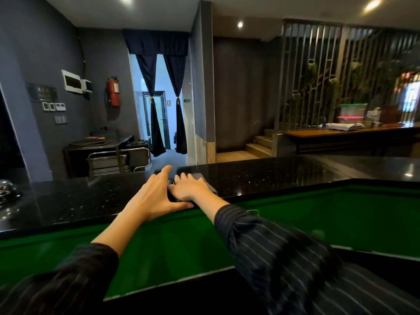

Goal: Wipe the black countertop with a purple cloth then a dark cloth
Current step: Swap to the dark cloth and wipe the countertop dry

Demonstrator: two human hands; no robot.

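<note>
Hugging the countertop's [272,176] near edge, left hand [154,196] and right hand [188,187] touch dark cloth [208,184].

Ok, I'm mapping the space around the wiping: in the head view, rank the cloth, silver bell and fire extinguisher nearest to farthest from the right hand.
1. The cloth, under the right hand on the countertop.
2. The silver bell, far left on the countertop.
3. The fire extinguisher, on the back wall, left.

Dim room lit by ceiling spotlights [240,24] and a bright doorway [160,76], glints on the countertop [261,176], edges bowed
</note>
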